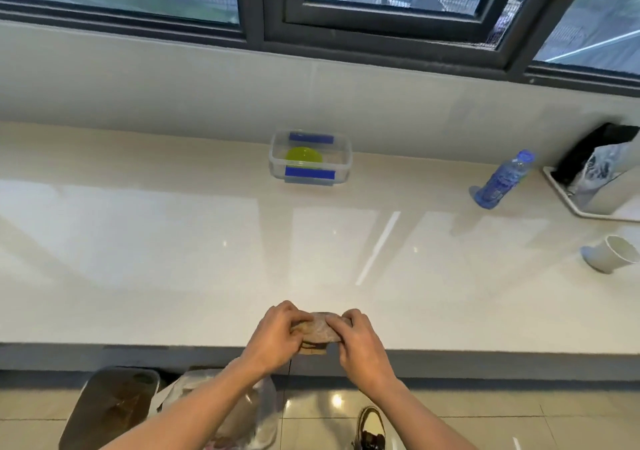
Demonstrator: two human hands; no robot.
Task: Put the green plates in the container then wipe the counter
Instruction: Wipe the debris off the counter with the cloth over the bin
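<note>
A clear plastic container (pixel 343 163) with blue clips stands at the back of the pale counter (pixel 173 241), near the wall. Green plates (pixel 304 157) lie inside it. At the counter's front edge, my left hand (pixel 277 337) and my right hand (pixel 360 340) both grip a folded brownish cloth (pixel 320 330) between them, right over the edge.
A blue water bottle (pixel 502 179) stands at the right. A white tray (pixel 588 212) with a bag and a dark box sits at the far right, a white cup (pixel 611 253) in front of it. Below the counter are a dark bin (pixel 110 408) and a plastic bag (pixel 256 411).
</note>
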